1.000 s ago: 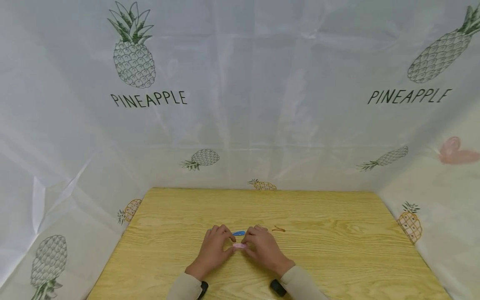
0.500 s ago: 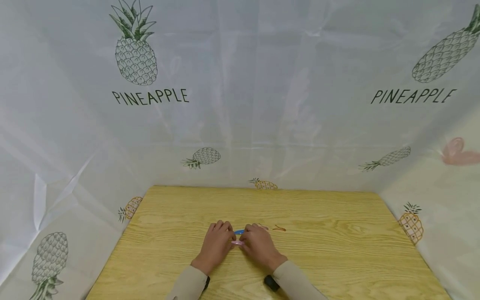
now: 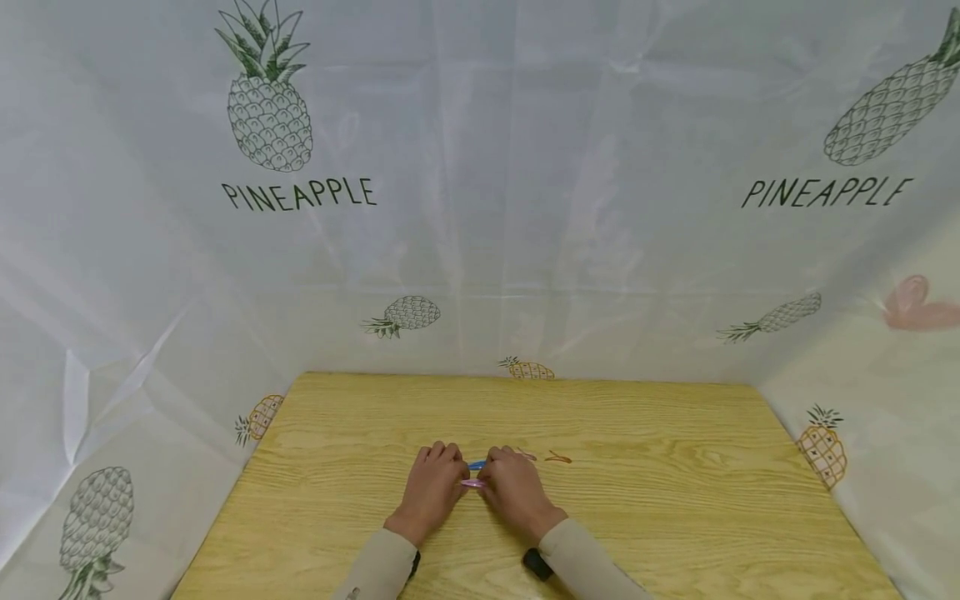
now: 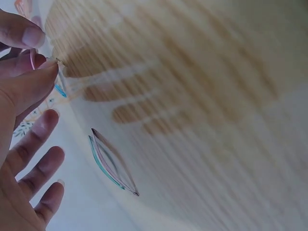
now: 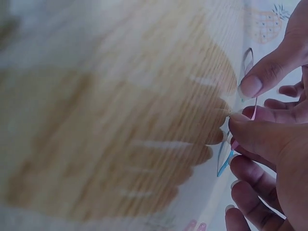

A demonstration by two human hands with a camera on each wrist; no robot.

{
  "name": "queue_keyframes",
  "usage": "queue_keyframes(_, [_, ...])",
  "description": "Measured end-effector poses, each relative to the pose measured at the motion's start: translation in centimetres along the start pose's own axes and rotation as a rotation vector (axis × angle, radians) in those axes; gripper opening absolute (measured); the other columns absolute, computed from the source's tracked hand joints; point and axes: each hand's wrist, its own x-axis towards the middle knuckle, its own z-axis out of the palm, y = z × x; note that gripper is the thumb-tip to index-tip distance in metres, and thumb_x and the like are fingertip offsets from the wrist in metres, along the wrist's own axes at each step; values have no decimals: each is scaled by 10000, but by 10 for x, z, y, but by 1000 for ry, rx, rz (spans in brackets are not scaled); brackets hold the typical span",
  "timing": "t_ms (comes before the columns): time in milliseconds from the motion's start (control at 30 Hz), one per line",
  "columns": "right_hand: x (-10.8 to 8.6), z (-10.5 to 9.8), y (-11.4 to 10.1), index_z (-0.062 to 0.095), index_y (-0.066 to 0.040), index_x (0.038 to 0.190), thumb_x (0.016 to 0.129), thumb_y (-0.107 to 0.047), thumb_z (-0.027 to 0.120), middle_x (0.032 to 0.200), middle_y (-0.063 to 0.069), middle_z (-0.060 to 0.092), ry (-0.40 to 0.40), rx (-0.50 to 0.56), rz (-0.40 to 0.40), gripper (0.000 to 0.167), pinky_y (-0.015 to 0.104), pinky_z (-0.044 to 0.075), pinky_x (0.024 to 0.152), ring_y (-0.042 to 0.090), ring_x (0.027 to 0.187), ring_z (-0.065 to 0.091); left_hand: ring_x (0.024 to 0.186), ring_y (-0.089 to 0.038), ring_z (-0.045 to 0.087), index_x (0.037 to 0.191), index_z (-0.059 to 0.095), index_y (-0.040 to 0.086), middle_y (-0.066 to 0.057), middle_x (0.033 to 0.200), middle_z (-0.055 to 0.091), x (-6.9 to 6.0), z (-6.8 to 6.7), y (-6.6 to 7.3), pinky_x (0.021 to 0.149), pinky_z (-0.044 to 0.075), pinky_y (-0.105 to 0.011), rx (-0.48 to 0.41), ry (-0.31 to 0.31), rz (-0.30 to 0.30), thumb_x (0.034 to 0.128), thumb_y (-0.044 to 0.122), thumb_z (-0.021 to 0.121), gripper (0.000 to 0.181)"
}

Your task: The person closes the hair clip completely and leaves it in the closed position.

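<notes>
A pink hair clip (image 3: 473, 483) is pinched at its two ends between my left hand (image 3: 433, 487) and my right hand (image 3: 517, 492). In the left wrist view the thumb and index finger of the left hand (image 4: 29, 91) meet on the pink strip. The right hand (image 5: 284, 149) grips it with thumb and fingertip in the right wrist view. Just beyond the fingers lies a blue hair clip (image 3: 477, 465), its ends partly covered by the hands. The fingers hide most of the pink clip.
A brownish-orange clip (image 3: 558, 457), spread in a V, lies to the right beside a reddish clip (image 3: 527, 454). Slim teal and dark clip outlines (image 4: 113, 163) show on the wood-grain table (image 3: 660, 500). White pineapple-printed sheeting (image 3: 480, 208) encloses the table's back and sides.
Both hands have shifted slightly away from the person with the pink clip and drawn closer together. The pink clip looks narrower now. The reddish clip has come more into view.
</notes>
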Motion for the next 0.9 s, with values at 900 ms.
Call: queue_keyframes(900, [-12,-17,15,826,-78,996,886,-118,865,937,-22,651,49,131,156,123,352,584,782,161,869,638,911,-165,522,966,789,192,50,991,596,7,1,12,851,477,-373,-47,53,-30,834,288,913,205])
